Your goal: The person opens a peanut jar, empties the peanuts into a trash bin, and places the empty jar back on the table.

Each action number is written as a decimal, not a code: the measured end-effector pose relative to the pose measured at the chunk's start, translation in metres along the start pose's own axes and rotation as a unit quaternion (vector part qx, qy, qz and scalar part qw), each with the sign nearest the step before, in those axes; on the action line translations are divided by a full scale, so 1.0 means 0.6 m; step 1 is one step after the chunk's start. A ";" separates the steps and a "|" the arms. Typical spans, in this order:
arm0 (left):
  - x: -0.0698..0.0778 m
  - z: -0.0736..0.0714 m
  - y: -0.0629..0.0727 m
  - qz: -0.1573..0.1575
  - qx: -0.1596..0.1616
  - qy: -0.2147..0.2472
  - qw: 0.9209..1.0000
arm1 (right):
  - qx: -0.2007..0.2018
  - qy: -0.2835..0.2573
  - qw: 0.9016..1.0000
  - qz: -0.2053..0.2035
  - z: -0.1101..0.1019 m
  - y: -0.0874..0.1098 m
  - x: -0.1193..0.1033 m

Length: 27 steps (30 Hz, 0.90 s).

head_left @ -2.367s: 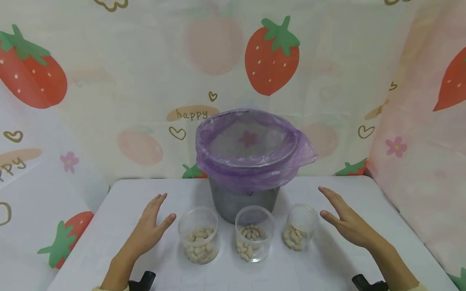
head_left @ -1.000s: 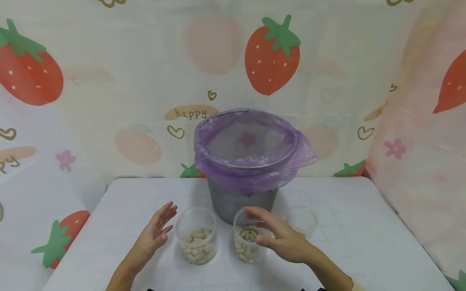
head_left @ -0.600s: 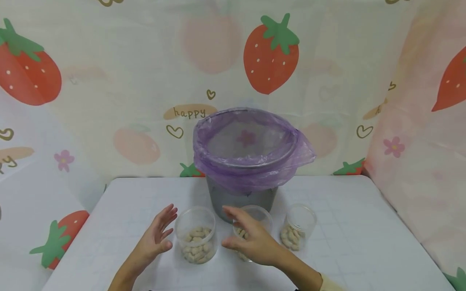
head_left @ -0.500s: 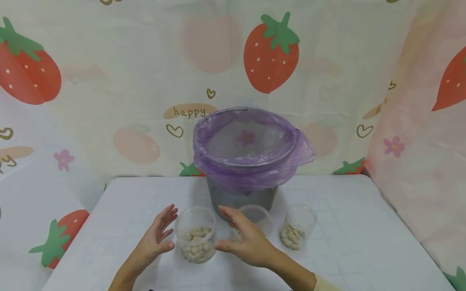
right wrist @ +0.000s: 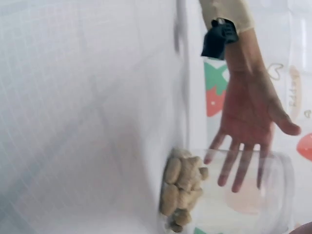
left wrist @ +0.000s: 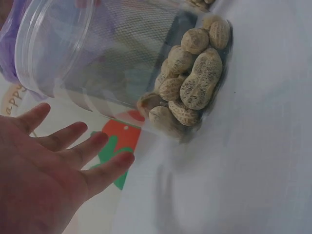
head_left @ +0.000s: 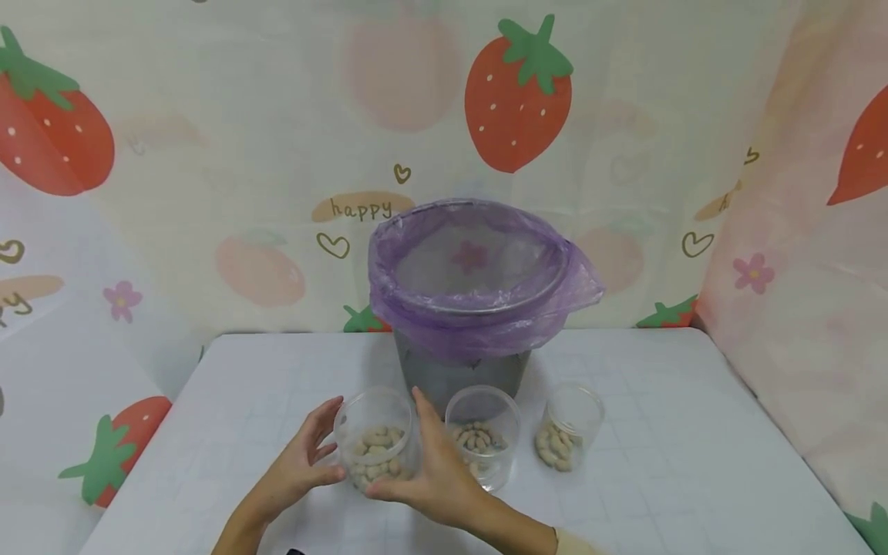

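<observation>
A clear, round plastic jar [head_left: 361, 412], part-filled with tan unshelled peanuts [head_left: 378, 443], is likely to be found light, thin-walled and slightly slippery; it is best held from both sides, below the rim, without hard squeezing. Its smooth wall is see-through, and rough, pitted shells are heaped at its base. It is stood upright on the white table [head_left: 638, 478], flanked by the left hand [head_left: 298, 466], fingers spread, and the right hand [head_left: 440, 482], thumb held wide; whether either touches cannot be told.
</observation>
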State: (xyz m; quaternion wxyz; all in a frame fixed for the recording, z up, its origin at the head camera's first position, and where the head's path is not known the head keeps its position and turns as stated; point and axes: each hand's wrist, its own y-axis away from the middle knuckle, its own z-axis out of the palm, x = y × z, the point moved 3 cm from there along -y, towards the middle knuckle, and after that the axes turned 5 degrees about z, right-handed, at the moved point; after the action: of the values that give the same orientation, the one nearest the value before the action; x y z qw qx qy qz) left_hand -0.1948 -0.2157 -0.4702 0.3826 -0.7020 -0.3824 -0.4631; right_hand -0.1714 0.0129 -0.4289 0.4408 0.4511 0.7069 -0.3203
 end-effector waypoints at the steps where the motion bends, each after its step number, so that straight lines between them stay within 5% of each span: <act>1: -0.002 0.001 0.000 -0.001 -0.003 0.004 1.000 | 0.007 -0.001 1.000 0.005 0.004 -0.001 0.004; 9: -0.020 0.005 0.000 -0.024 -0.039 0.040 0.998 | 0.012 -0.039 0.999 0.004 0.030 -0.014 0.034; 15: -0.033 0.011 -0.003 -0.011 -0.065 0.061 0.996 | -0.002 -0.068 0.998 -0.007 0.038 -0.022 0.051; 27: -0.038 0.020 -0.013 -0.034 -0.035 0.030 0.998 | 0.045 -0.038 0.998 0.028 0.043 -0.029 0.063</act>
State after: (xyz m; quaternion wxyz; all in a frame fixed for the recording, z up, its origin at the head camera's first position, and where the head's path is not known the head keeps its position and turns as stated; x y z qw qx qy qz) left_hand -0.2039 -0.2059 -0.4935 0.3532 -0.6876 -0.3776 -0.5098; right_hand -0.1863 -0.0025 -0.4731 0.4550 0.4776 0.6616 -0.3567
